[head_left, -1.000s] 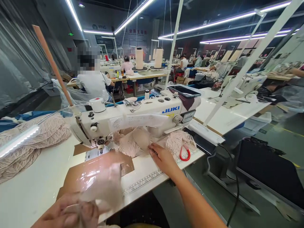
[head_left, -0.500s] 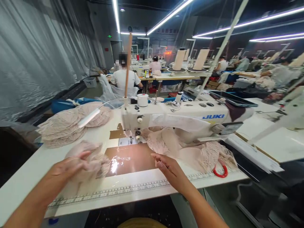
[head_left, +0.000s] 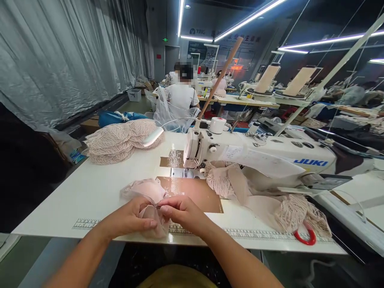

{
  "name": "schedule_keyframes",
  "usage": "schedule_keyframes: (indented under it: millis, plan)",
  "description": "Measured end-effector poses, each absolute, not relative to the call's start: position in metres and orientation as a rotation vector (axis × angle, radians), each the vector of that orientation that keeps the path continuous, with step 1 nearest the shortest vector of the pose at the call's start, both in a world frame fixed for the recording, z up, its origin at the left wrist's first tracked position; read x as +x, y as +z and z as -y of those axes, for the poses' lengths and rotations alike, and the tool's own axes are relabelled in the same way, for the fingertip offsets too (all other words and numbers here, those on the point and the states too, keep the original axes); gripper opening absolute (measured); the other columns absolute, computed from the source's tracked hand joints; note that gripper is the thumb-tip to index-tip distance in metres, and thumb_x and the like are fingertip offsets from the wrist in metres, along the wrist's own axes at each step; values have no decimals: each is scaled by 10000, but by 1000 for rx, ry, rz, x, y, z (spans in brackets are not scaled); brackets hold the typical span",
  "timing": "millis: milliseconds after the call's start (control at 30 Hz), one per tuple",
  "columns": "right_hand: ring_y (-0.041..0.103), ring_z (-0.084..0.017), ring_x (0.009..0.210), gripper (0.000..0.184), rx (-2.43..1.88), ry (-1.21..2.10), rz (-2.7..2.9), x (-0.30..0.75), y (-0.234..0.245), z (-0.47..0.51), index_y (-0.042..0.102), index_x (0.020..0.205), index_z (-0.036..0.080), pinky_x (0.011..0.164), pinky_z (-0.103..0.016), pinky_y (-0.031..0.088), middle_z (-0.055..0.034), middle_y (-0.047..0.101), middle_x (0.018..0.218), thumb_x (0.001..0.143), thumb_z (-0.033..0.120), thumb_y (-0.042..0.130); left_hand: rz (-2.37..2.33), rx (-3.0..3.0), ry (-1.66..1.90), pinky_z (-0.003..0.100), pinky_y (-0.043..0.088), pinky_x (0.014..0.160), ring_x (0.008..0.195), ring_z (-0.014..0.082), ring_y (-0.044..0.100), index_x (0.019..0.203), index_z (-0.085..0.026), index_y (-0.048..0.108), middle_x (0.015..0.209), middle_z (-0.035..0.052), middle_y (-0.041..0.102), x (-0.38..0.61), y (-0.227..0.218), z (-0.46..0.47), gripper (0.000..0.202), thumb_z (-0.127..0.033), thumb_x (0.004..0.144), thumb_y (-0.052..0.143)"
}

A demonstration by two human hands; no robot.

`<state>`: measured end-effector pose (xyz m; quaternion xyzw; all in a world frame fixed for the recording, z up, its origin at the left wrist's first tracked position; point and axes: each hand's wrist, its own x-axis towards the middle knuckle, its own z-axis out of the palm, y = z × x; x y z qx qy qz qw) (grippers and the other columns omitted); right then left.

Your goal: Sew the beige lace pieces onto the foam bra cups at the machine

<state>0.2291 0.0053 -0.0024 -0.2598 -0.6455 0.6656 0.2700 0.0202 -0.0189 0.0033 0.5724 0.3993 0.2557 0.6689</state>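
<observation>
We see both hands meeting in front of the sewing machine (head_left: 255,154), at the near edge of the table (head_left: 75,196). The left hand (head_left: 130,219) is closed around the pink lace piece (head_left: 144,191), thumb on top, fingers curled into the bunched fabric. The right hand (head_left: 183,212) pinches the same piece at its edge, thumb and forefinger tight together; the fingertips of both hands meet at the pinch point.

The pink lace piece lies partly on the table, in front of the machine's needle and a bit to its left. Its far part is puffed up and its near part reaches the table edge under the hands. Just behind it, below the needle, there is a shiny brown patch (head_left: 198,194) on the tabletop.

Under the machine's arm, right of the needle, a loose heap of lace fabric (head_left: 237,186) spreads toward the near edge. A red ring handle (head_left: 305,239) sits at the heap's right end. A printed ruler (head_left: 258,234) runs along the table edge in front of the machine.

Left of the machine head is a stack of lace cups (head_left: 120,138), with a small lamp (head_left: 153,136) over its right side. A wooden rod (head_left: 220,78) rises tilted from the machine head. Behind the machine — a person in a white shirt (head_left: 181,96), seated, back to us.
</observation>
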Motion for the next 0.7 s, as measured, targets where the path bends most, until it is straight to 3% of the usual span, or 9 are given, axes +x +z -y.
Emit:
schedule_keyframes:
  millis: [100, 233, 400, 467, 567, 633, 700]
  plan:
    - [440, -114, 626, 418, -697, 1846, 1690, 224, -4, -5, 702, 754, 136, 555, -219, 360, -1, 504, 644, 811, 542, 615, -824, 1288, 551, 240, 448, 654, 731, 181, 614, 991, -128, 685, 857, 40, 694, 22, 5, 20, 362, -385, 739, 717]
    - [390, -87, 555, 447, -682, 1891, 1599, 223, -7, -2, 721, 863, 127, 508, -209, 306, 20, 462, 597, 801, 558, 620, -774, 1308, 569, 271, 484, 730, 841, 224, 648, 1095, -154, 670, 933, 53, 709, 26, 9, 19, 422, -388, 746, 711]
    - [564, -155, 697, 375, -881, 1507, 1893, 262, -13, -3, 715, 1047, 171, 652, -272, 455, -42, 651, 788, 866, 461, 560, -908, 1393, 656, 314, 486, 860, 1034, 270, 621, 1181, -231, 648, 1128, 50, 683, 20, 9, 21, 466, -350, 738, 729]
    - [603, -200, 816, 306, -1125, 1068, 2091, 291, -18, -6, 711, 1066, 212, 781, -339, 469, -66, 687, 906, 892, 385, 528, -978, 1419, 657, 328, 494, 852, 1020, 285, 626, 1157, -218, 669, 1098, 57, 696, 15, 8, 23, 435, -374, 753, 711]
    - [593, -288, 902, 248, -1563, 434, 2162, 327, -22, -8, 720, 1002, 182, 833, -450, 453, -125, 664, 916, 866, 272, 534, -1009, 1394, 665, 327, 516, 762, 879, 270, 661, 1077, -178, 702, 929, 78, 734, 15, 10, 26, 373, -424, 801, 652]
    - [554, -314, 1025, 220, -1522, 374, 2130, 334, -20, -3, 709, 980, 178, 886, -463, 433, -148, 630, 1061, 852, 275, 558, -1009, 1437, 703, 313, 509, 754, 839, 246, 660, 1003, -165, 718, 858, 78, 736, 26, 14, 25, 326, -425, 839, 608]
    - [539, -266, 1077, 286, -1263, 709, 2062, 323, -13, 6, 650, 1100, 214, 890, -384, 451, -111, 590, 1176, 853, 348, 592, -980, 1539, 728, 311, 501, 774, 824, 228, 657, 942, -156, 729, 838, 78, 733, 45, 19, 22, 317, -414, 879, 557]
